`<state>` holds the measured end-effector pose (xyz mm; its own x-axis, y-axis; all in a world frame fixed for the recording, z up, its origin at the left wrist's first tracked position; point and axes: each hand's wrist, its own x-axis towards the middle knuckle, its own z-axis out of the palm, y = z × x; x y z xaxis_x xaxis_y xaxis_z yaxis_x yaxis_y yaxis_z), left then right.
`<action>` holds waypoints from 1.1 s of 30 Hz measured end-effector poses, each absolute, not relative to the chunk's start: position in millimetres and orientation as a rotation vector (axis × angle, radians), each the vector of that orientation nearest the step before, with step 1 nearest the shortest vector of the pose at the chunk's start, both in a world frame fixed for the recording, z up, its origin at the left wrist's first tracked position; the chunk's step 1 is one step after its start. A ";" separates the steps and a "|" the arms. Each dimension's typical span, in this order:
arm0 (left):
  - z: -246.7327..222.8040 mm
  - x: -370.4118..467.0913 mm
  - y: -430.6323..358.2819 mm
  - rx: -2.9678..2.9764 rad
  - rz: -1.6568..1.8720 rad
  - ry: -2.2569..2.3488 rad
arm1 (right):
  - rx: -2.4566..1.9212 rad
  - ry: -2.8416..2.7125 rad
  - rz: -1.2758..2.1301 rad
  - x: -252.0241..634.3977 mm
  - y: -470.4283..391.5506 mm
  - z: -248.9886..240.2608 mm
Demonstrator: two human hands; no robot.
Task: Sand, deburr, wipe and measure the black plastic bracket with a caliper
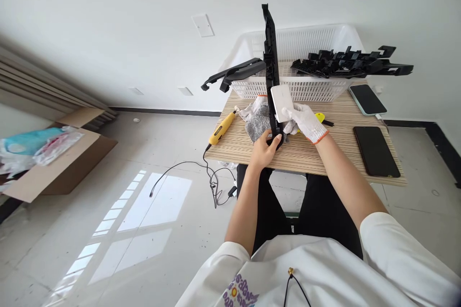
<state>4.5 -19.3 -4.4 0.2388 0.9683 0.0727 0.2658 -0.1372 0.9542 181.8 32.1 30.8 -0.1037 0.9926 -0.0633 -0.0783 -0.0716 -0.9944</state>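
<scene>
My bare left hand [264, 151] is closed around the lower end of a long black plastic trim piece [272, 57], which stands nearly upright above the table. In a white knit glove with an orange cuff, my right hand [301, 119] grips a flat white rectangular block [283, 101]. The block lies against or just beside the trim piece's right side; contact is not clear. Behind my left hand is a crumpled grey cloth [258, 123], with another white glove [250, 111] by it. A yellow-handled tool [320, 117] is partly hidden by my right hand.
A white plastic basket [324, 90] at the table's back holds several black trim pieces [345, 63]; others [237, 73] jut over its left side. A yellow corded tool [222, 128] lies at the left edge. Two phones [368, 99] [376, 151] rest right. A cardboard box [68, 168] stands far left.
</scene>
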 end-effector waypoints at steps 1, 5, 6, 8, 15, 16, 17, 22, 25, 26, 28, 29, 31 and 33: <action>-4.6 4.3 -19.3 1.587 0.962 1.173 | -1.149 -1.189 1.373 182.3 32.5 30.3; -5.4 4.0 -19.2 1.599 0.958 1.178 | -1.181 -1.183 1.346 181.4 31.4 31.5; -5.5 3.9 -19.2 1.598 0.960 1.186 | -1.192 -1.190 1.342 180.7 30.5 32.3; -5.9 3.9 -19.4 1.590 0.969 1.212 | -1.217 -1.216 1.336 179.6 28.8 33.3; -12.5 3.8 -17.6 1.594 1.009 1.235 | -1.193 -1.303 1.275 180.8 28.8 21.5; -13.2 4.1 -17.7 1.589 1.011 1.250 | -1.168 -1.281 1.276 180.0 28.6 19.5; -13.6 4.5 -17.7 1.584 1.012 1.266 | -1.152 -1.270 1.264 178.8 28.4 17.9; -11.3 8.0 -16.3 1.635 1.038 1.279 | -1.129 -1.212 1.146 171.6 28.9 16.6; -8.0 9.5 -17.6 1.664 1.065 1.283 | -1.133 -1.193 1.073 170.6 27.3 16.3; -7.1 9.6 -18.4 1.669 1.069 1.285 | -1.131 -1.189 1.053 170.7 26.5 15.1; -5.9 9.1 -19.7 1.677 1.063 1.284 | -1.118 -1.189 1.013 170.9 25.3 10.8; -5.6 8.6 -20.1 1.680 1.057 1.281 | -1.111 -1.188 0.991 170.8 24.9 8.0; -5.3 7.5 -20.6 1.687 1.040 1.262 | -1.099 -1.188 0.955 169.9 24.4 2.5; -5.3 6.6 -20.6 1.696 1.031 1.248 | -1.093 -1.185 0.946 168.5 23.9 -1.5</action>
